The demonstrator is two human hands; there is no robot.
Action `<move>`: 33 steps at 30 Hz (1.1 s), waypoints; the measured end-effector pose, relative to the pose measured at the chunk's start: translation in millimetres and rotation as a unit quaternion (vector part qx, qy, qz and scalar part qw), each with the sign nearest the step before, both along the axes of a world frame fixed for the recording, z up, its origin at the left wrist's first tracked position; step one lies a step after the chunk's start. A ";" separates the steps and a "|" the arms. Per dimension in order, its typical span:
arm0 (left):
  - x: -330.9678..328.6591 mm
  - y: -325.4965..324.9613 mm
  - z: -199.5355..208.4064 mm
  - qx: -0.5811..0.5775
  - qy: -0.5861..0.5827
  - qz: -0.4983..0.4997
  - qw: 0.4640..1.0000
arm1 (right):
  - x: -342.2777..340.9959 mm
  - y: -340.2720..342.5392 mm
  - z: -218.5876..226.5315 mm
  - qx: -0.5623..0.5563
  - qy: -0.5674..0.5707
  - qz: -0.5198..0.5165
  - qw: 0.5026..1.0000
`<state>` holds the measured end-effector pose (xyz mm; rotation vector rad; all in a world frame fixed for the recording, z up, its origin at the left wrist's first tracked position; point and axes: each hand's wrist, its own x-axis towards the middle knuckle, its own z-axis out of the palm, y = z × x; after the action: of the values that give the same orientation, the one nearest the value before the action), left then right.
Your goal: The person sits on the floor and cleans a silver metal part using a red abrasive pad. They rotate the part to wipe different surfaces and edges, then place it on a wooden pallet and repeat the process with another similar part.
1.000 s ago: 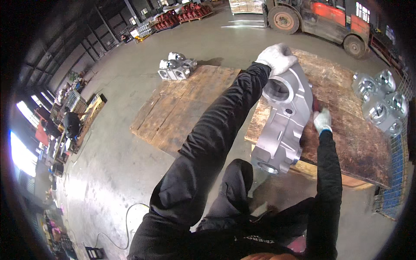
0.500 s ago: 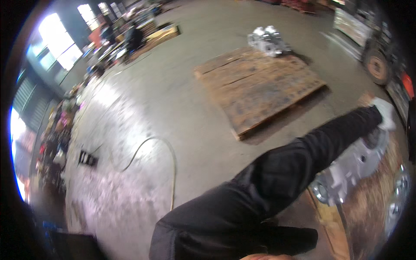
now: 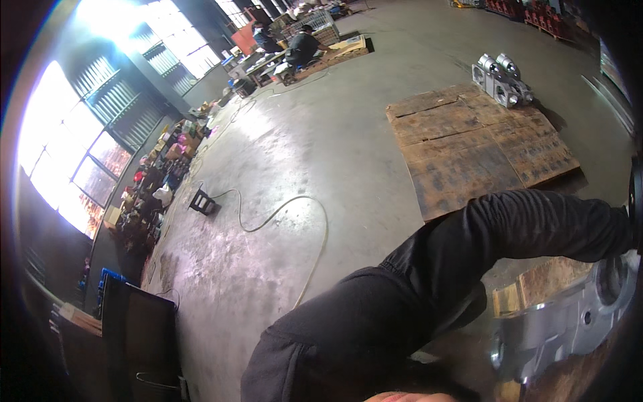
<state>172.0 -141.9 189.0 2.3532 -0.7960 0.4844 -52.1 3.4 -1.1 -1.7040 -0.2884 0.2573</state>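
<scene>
My left arm in a black sleeve (image 3: 536,221) stretches to the right edge. Only a pale sliver of my left hand (image 3: 631,258) shows past the cuff, so its fingers are hidden. Right beneath that cuff lies a large grey metal casting (image 3: 556,328) with a round opening at its far end and smaller holes along its side. Whether the hand touches the casting cannot be seen. It rests on a wooden pallet (image 3: 507,299), partly cut off by the dark rim. My right hand is out of view.
A low wooden platform (image 3: 462,144) stands ahead, with another metal casting (image 3: 501,80) on its far corner. A hose (image 3: 326,231) snakes over the floor near a small black stool (image 3: 203,202). Clutter lines the left wall. Two people (image 3: 303,47) are low down at the back.
The view has swung left, so platform, stool and hose sit further right. My left arm is now bent more, and its white-gloved hand has slipped almost wholly past the right edge.
</scene>
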 end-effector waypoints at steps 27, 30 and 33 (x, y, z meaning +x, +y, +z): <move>-8.5 19.5 -0.8 0.020 0.152 -0.240 0.958 | -42.1 -151.6 229.4 0.275 0.277 -0.491 0.779; -28.0 6.9 56.3 0.015 0.067 -0.234 0.970 | -42.5 -175.2 132.9 0.680 0.132 -0.172 0.701; -22.7 38.4 44.6 0.065 0.094 -0.201 0.973 | 49.1 -104.8 248.8 0.534 0.345 -0.577 0.512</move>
<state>149.4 -103.5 233.7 2.2274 -1.2049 0.0386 -2.9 -101.4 247.7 -0.1570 1.1170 -0.2579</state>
